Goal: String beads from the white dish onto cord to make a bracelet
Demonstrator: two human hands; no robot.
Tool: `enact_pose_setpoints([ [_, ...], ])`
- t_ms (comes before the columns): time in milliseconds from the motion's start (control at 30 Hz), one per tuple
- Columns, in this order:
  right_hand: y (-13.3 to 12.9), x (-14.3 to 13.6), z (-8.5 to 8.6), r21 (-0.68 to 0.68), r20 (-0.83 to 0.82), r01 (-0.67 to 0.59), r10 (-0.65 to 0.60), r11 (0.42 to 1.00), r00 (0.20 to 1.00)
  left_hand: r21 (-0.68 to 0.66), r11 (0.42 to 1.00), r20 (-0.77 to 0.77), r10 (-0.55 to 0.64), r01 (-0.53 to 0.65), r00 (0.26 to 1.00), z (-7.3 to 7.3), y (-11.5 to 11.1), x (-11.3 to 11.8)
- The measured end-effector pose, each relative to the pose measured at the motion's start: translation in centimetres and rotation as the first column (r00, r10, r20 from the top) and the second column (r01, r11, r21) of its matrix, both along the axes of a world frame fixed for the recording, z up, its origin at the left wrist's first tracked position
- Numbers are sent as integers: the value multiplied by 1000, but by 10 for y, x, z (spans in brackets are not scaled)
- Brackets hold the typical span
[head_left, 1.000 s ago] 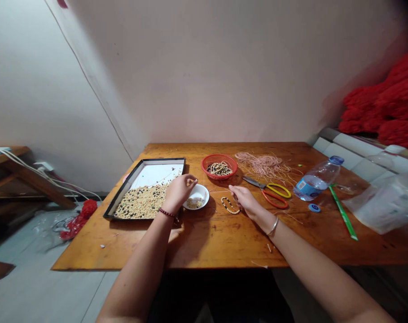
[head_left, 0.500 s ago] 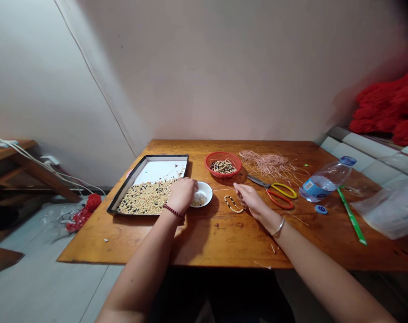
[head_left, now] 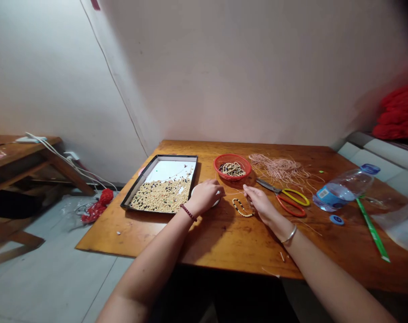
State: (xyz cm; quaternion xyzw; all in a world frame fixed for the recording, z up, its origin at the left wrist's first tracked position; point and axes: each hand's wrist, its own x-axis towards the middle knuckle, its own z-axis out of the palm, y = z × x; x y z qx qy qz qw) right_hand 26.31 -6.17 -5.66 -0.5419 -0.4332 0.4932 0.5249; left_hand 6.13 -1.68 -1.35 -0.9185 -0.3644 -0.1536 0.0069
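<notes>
My left hand [head_left: 206,195], with a dark red bead bracelet at its wrist, is over the small white bowl [head_left: 196,189] and covers most of it. Its fingers are curled; whatever they hold is hidden. A thin pale string [head_left: 233,193] runs between my hands. My right hand [head_left: 257,200] pinches this string between thumb and fingertips. A loop of cream and dark beads [head_left: 238,209] lies on the table, touching or just beside the right fingers. Left of the bowl, a black-edged tray [head_left: 133,193] holds many loose beads.
Behind my hands stands a red basket [head_left: 220,158] of strung beads. To the right are tangled pink string [head_left: 281,167], scissors [head_left: 287,201], a tipped water bottle [head_left: 345,188], its blue cap [head_left: 336,220] and a green strip [head_left: 372,229].
My left hand has moved right from the tray's edge to over the white bowl, now hiding most of it. My right hand keeps its pinch. The view has shifted left.
</notes>
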Motion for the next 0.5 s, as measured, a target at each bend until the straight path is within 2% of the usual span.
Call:
enact_pose_setpoints([
  [100,2,3,1,-4,-46,4,-4,1000,999,29,1000,-1,-5,5,1000,0,-1,3],
  [267,5,14,5,7,-103,99,-98,995,990,82,995,148,47,-60,988,2,-4,7],
  [500,8,23,9,134,-10,242,-243,961,970,116,984,273,96,-132,957,-1,-7,9],
])
